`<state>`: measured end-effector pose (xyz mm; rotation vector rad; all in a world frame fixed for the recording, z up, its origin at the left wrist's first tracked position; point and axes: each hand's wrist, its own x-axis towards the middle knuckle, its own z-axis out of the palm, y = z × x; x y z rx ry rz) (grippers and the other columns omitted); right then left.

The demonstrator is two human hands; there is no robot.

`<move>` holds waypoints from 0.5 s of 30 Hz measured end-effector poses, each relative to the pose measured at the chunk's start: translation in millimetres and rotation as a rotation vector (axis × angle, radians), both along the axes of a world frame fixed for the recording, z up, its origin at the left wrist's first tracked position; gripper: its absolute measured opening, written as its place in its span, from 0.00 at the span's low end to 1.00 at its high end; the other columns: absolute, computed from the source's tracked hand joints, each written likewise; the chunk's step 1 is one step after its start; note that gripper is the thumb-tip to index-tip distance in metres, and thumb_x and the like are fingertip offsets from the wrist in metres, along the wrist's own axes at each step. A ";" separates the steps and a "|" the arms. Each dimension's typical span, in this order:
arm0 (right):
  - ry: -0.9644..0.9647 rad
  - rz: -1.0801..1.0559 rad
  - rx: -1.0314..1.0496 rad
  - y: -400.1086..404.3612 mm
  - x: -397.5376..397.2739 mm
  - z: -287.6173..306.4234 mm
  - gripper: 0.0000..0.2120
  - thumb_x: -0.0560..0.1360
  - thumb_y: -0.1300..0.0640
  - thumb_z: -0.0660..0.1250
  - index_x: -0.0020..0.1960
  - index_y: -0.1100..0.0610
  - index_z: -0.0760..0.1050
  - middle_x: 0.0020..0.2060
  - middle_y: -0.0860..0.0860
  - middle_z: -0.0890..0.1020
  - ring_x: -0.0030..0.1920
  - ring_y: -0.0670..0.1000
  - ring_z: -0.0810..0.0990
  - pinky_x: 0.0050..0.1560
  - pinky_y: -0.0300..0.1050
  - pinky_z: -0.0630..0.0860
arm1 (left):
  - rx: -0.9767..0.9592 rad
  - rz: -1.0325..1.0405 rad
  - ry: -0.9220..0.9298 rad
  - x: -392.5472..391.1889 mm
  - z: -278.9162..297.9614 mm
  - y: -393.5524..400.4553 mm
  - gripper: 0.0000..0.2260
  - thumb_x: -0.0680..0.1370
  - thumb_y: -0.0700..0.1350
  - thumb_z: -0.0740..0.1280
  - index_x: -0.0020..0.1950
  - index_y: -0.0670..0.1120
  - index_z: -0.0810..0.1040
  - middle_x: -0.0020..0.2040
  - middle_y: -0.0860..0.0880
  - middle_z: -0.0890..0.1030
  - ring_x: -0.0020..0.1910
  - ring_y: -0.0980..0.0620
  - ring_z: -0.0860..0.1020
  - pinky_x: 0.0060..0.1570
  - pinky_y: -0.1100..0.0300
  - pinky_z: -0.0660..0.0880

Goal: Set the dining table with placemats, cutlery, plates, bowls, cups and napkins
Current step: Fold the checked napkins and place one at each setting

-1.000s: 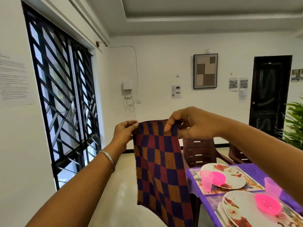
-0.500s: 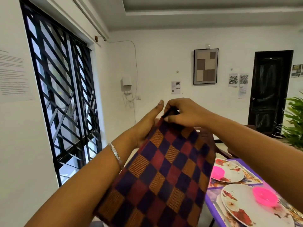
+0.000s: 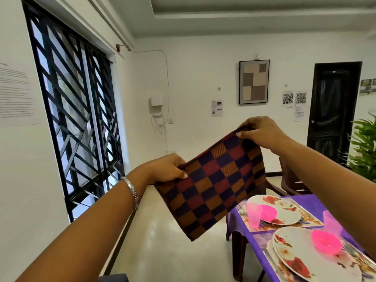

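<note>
Both hands now pinch the checked napkin (image 3: 215,186); left hand (image 3: 165,169) dropped lower, right hand (image 3: 259,134) higher.

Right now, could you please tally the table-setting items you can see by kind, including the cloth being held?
Checked cloth napkin: 1
Floral plates: 2
Pink bowls: 2
Pink cups: 2
Floral placemats: 2
Total: 9

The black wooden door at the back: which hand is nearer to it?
Right. The right hand pinches the checked cloth napkin just left of the black wooden door; the left hand grips it farther left.
</note>
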<state>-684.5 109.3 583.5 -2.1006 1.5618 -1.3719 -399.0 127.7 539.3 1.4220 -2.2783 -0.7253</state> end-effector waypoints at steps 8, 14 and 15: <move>-0.428 0.175 0.204 -4.8 -52.8 -21.2 0.12 0.72 0.60 0.71 0.54 0.61 0.78 0.47 0.58 0.83 0.52 0.58 0.81 0.48 0.46 0.78 | -0.101 0.098 0.454 39.6 -0.2 -6.4 0.10 0.75 0.44 0.70 0.54 0.41 0.82 0.48 0.43 0.85 0.47 0.47 0.84 0.49 0.54 0.80; -0.554 0.469 0.333 2.8 -60.6 -28.3 0.21 0.59 0.56 0.79 0.49 0.60 0.78 0.41 0.54 0.84 0.44 0.52 0.83 0.41 0.41 0.82 | 0.079 0.071 0.999 49.1 -2.1 -9.5 0.16 0.67 0.47 0.74 0.51 0.41 0.82 0.46 0.45 0.85 0.44 0.49 0.83 0.47 0.55 0.81; -0.483 0.365 0.305 1.6 -55.6 -30.2 0.16 0.63 0.59 0.76 0.48 0.61 0.78 0.39 0.54 0.84 0.43 0.53 0.82 0.42 0.43 0.81 | 0.023 0.151 0.950 46.5 -3.8 -12.0 0.15 0.67 0.47 0.74 0.50 0.41 0.81 0.44 0.45 0.85 0.43 0.48 0.82 0.47 0.54 0.79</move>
